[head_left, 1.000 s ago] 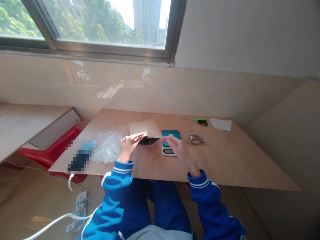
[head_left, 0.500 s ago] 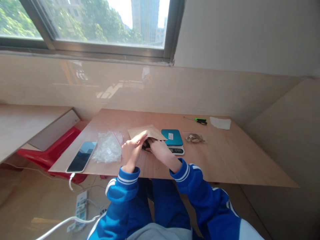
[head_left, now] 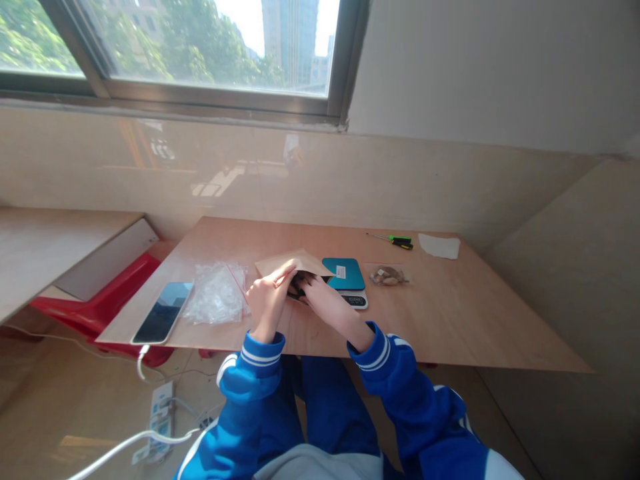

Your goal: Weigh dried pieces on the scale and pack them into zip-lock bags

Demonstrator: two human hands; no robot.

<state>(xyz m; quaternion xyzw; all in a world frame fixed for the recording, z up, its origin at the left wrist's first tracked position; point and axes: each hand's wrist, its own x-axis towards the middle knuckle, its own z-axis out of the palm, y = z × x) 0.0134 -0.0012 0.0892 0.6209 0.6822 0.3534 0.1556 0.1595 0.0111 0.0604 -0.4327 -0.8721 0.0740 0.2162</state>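
Note:
A kraft paper envelope (head_left: 285, 264) lies on the wooden table (head_left: 440, 320) with its flap up and something dark showing at its mouth. My left hand (head_left: 267, 298) grips the envelope's near side. My right hand (head_left: 320, 303) presses in from the right, its fingertips at the mouth beside the dark contents, which the fingers mostly hide. Just right of the envelope sits a digital scale with a teal top (head_left: 345, 274). Beyond it lies a small clear bag of brown pieces (head_left: 390, 275).
A crumpled clear plastic bag (head_left: 216, 293) and a smartphone (head_left: 163, 313) with a white cable lie left of my hands. A screwdriver (head_left: 397, 241) and white paper (head_left: 439, 246) lie at the far edge. A red chair (head_left: 95, 300) stands at the left.
My right hand has moved left from above the scale to the envelope's mouth. Both hands are now close together, and the dark contents are more hidden.

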